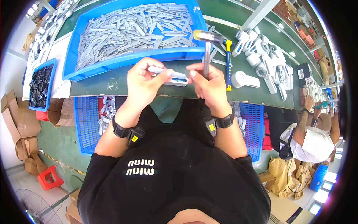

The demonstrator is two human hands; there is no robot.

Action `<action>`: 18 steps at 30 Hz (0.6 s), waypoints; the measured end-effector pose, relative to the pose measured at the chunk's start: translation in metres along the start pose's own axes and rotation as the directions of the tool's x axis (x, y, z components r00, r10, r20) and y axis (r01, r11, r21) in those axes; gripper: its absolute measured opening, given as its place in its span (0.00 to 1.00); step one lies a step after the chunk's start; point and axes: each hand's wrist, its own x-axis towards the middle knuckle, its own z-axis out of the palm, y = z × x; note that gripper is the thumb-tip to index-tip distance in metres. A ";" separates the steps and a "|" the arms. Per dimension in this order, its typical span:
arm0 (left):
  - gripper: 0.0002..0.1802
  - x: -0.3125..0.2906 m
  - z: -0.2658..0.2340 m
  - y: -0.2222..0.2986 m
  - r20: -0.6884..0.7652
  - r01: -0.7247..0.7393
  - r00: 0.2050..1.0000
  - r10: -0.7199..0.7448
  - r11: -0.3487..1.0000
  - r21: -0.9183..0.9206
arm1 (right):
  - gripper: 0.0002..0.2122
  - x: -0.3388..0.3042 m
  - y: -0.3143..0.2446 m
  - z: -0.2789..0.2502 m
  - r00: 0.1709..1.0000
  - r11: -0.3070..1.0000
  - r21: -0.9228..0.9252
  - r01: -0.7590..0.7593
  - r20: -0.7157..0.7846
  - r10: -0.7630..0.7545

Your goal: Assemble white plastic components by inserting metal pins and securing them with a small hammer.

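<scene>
- Blue plastic forms the big tray [112, 64], heaped with loose grey strips [138, 28]; everything below is placed by it.
- Left hand [146, 80]: in front of the tray's near wall, right of its middle. The wrist is raised, forearm slanting up and inward, fingers curled, thumb pressed across the top. It is clamped on a grey strip and the white bar under it.
- Pale grey piece [178, 75]: this upper strip lies nearly level just before the tray's near wall, its free end toward the right hand, with the white bar [175, 83] directly beneath.
- Right hand [209, 82]: in front of the tray's near right corner, forearm leaning inward, fingers bent, thumb and forefinger toward the bar's end; I cannot tell whether they touch it. The hand is closed around a metal shaft [207, 59] that stands upright beside that corner, a black-and-yellow head [209, 36] at its top.
- Blue-and-yellow handle [228, 65]: on the green bench [97, 87], right of the tray.
- White round-ended parts [266, 61]: piled farther right of the tray.
- Small bin [52, 82] of black pieces: left of the tray.
</scene>
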 end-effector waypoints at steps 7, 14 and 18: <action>0.11 -0.017 -0.004 -0.006 0.008 -0.188 0.982 0.188 0.981 0.046 | 0.09 -0.011 -0.003 0.020 0.995 0.988 -0.135 -0.079 0.048 0.086; 0.23 -0.020 -0.010 0.000 0.084 -0.156 0.988 0.133 0.895 0.417 | 0.07 -0.012 0.005 0.025 1.000 0.972 -0.234 0.016 0.008 -0.014; 0.29 -0.007 -0.018 0.003 0.214 -0.396 0.912 0.349 0.620 0.678 | 0.08 -0.009 0.016 0.022 1.000 0.982 -0.187 0.017 0.002 -0.017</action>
